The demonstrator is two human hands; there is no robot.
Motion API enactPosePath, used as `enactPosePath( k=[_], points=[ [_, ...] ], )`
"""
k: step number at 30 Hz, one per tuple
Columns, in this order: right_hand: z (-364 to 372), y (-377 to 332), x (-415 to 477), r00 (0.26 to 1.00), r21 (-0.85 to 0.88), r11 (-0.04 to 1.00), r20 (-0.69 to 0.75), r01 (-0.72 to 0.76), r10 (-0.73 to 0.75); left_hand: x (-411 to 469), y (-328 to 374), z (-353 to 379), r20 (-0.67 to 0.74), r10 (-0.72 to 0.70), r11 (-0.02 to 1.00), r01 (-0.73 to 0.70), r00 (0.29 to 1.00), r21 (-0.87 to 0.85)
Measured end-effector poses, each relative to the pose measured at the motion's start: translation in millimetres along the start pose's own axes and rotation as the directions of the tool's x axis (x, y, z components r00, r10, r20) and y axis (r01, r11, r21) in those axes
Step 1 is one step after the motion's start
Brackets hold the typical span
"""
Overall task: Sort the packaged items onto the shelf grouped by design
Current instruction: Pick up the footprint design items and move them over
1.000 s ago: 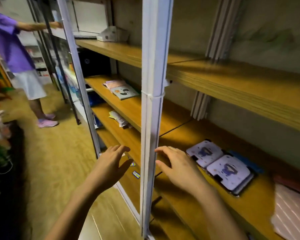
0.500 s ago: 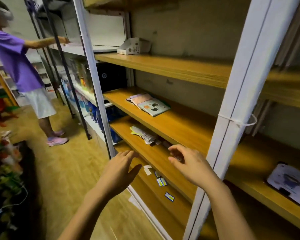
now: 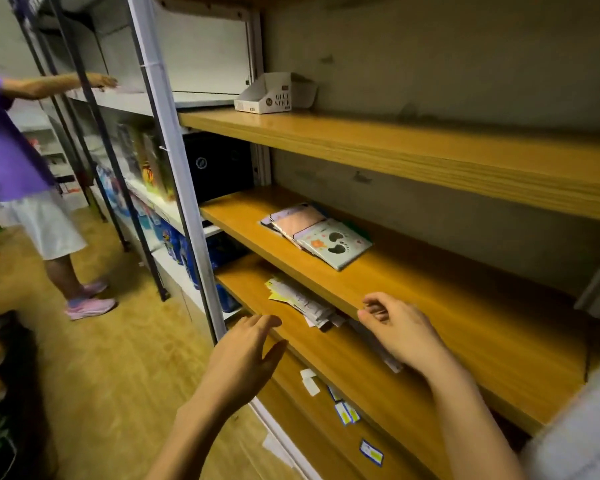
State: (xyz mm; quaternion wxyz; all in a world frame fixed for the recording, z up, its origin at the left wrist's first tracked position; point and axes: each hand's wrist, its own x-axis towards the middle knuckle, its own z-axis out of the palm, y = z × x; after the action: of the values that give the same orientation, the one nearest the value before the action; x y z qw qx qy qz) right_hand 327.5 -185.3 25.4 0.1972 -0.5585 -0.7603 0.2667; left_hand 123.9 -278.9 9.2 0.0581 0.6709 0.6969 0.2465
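The packaged items [image 3: 321, 237] are lying in a small flat stack on the middle shelf [image 3: 465, 306], toward its left end. The top one is showing two dark footprints and an orange star. One shelf down, a messy pile of paper packets [image 3: 302, 301] is lying on the lower shelf [image 3: 343, 351], partly hiding under the board above.

The right hand [image 3: 399, 327] is hanging just in front of the middle shelf's front edge, to the right of that pile. Its fingers are loosely curled with nothing in them (I cannot tell if the fingertips are touching the wood). The left hand [image 3: 246, 355] is reaching out in front of the lower shelf's edge, fingers straight and close together, thumb sticking out, holding nothing.

Below the hands, little blue and white labels [image 3: 347, 412] are lying on the bottom board [image 3: 312, 420]. Up high, a white glue stick box [image 3: 267, 97] is sitting on the top wooden shelf [image 3: 395, 143]. A white metal post [image 3: 174, 161] is standing at the left side of the shelves. Far left, a person in a purple shirt [image 3: 7, 150] is reaching onto another rack.
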Motion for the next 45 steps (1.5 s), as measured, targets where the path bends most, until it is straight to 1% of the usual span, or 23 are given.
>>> enactPosePath(
  k=[2,5,7,9,12,16,19,21,23,27,28,30,33,34,36,37,39,42,44,45],
  points=[
    [6.5,-4.3,33.7,0.999,0.005,0.999,-0.021,-0.033,0.033,30.2,-13.4,1.0,0.007,0.005,1.000,-0.005,1.000,-0.005],
    [16.1,-12.5,78.9,0.991,0.005,0.991,-0.038,-0.131,0.131,70.9,-30.5,0.6,0.044,0.029,1.000,-0.029,0.999,0.001],
    [21.9,-17.8,104.9,0.978,-0.053,0.977,-0.057,-0.206,0.203,96.6,-42.1,2.2,0.054,0.048,0.998,-0.049,0.997,0.024],
    [27.8,-22.1,126.9,0.960,-0.087,0.957,-0.064,-0.278,0.273,120.3,-51.1,3.8,0.045,0.057,0.998,-0.057,0.997,0.006],
    [40.4,-25.6,150.5,0.934,-0.055,0.933,-0.054,-0.355,0.352,149.7,-61.1,9.2,0.044,0.095,0.995,-0.095,0.994,-0.012],
    [56.6,-29.1,176.4,0.914,0.033,0.926,-0.150,-0.376,0.376,182.1,-73.0,18.8,0.080,0.150,0.989,-0.148,0.985,-0.025],
    [66.8,-36.6,195.9,0.881,0.056,0.905,-0.209,-0.423,0.424,208.1,-84.3,21.4,0.100,0.194,0.980,-0.189,0.976,-0.053],
    [71.2,-41.7,212.0,0.862,0.044,0.888,-0.222,-0.458,0.455,227.0,-91.0,20.9,0.113,0.217,0.975,-0.209,0.970,-0.081],
    [74.5,-47.2,229.3,0.842,0.013,0.865,-0.221,-0.502,0.492,243.8,-97.5,20.0,0.127,0.252,0.965,-0.238,0.959,-0.114],
    [80.6,-59.6,255.0,0.766,-0.068,0.778,-0.245,-0.625,0.594,276.1,-114.6,17.8,0.161,0.344,0.936,-0.324,0.925,-0.136],
    [80.4,-59.3,258.3,0.744,-0.058,0.758,-0.249,-0.650,0.620,284.5,-118.3,17.5,0.163,0.360,0.930,-0.340,0.918,-0.138],
    [76.8,-53.7,261.5,0.704,0.031,0.730,-0.244,-0.682,0.667,299.6,-123.8,17.9,0.167,0.371,0.926,-0.349,0.914,-0.146],
    [69.1,-44.3,259.3,0.664,0.272,0.703,-0.232,-0.657,0.711,315.6,-127.4,23.6,0.188,0.385,0.917,-0.352,0.904,-0.187],
    [68.2,-41.7,257.9,0.644,0.373,0.676,-0.228,-0.635,0.730,319.8,-127.2,26.6,0.197,0.394,0.912,-0.356,0.898,-0.206],
    [68.4,-34.1,253.1,0.601,0.575,0.604,-0.229,-0.552,0.766,324.9,-125.4,32.5,0.191,0.410,0.903,-0.367,0.892,-0.222],
    [68.9,-30.1,248.5,0.576,0.648,0.574,-0.246,-0.500,0.779,327.1,-124.6,34.8,0.184,0.416,0.900,-0.374,0.890,-0.227],
    [69.2,-23.7,234.5,0.532,0.718,0.547,-0.287,-0.431,0.796,330.5,-121.8,38.2,0.174,0.429,0.894,-0.388,0.887,-0.226],
    [65.6,-23.3,206.3,0.488,0.745,0.556,-0.354,-0.369,0.798,331.4,-110.2,45.6,0.162,0.437,0.896,-0.410,0.885,-0.171],
    [60.7,-26.7,187.8,0.446,0.755,0.577,-0.420,-0.311,0.790,331.7,-96.1,53.8,0.184,0.401,0.916,-0.395,0.897,-0.072],
    [58.7,-29.3,179.9,0.435,0.756,0.589,-0.445,-0.286,0.782,332.9,-88.5,58.4,0.216,0.366,0.928,-0.373,0.905,-0.008]
  ],
)
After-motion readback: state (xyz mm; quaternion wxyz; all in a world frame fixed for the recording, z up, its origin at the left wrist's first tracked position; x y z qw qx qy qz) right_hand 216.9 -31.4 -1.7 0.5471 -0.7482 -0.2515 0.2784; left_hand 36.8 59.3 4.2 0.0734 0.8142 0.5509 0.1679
